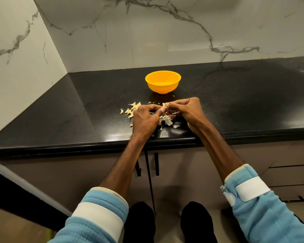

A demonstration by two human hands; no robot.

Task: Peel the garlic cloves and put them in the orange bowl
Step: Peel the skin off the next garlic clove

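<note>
Now, both hands are meeting low over the black tabletop (235, 102), near its front edge. The left hand (145, 118) and right hand (186, 111) are each curling inward, and each grip is closing on one garlic clove (164, 104), pinched between thumbs and fingertips where the two hands touch. Only a pale tip of it is showing, poking up between the thumbs; its long axis is mostly hidden, so cannot tell how it is lying. Papery skins (168, 121) are lying on the tabletop just beneath the hands. A scatter of garlic cloves (132, 109) is sitting just left of the left hand. The orange bowl (163, 82) is standing upright straight beyond the pinched clove, near but apart from the hands; its floor is hidden by the near wall. The right hand's knuckles are reaching slightly farther forward, so it is probably the nearer one for the drop: a short push forward over the rim.
</note>
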